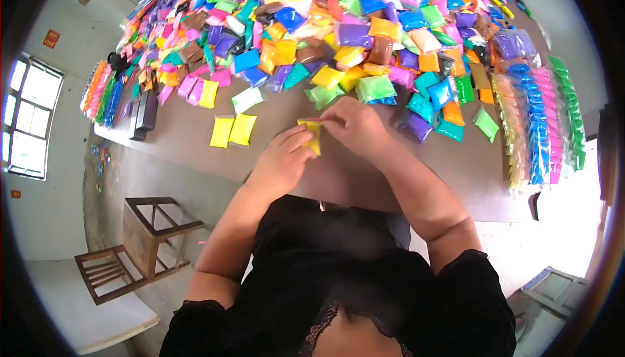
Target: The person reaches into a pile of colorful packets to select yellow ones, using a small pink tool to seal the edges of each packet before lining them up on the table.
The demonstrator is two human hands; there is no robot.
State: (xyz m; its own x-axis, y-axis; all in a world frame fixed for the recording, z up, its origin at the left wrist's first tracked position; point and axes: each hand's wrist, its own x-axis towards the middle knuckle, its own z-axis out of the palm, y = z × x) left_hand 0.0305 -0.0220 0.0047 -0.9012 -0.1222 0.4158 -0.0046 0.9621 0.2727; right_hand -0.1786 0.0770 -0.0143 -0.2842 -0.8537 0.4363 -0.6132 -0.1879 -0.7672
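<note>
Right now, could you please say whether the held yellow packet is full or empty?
The packet seems filled: yellow shows beside the left hand; how full, I cannot tell.

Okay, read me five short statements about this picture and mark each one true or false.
1. The left hand holds a yellow packet. True.
2. The right hand lies in the lap. False: the right hand pinches what looks like a thin reddish strip by the packet's top.
3. Two more yellow packets lie left of the hands. True.
4. A wooden chair stands on the person's right. False: the wooden chair is on the left.
</note>
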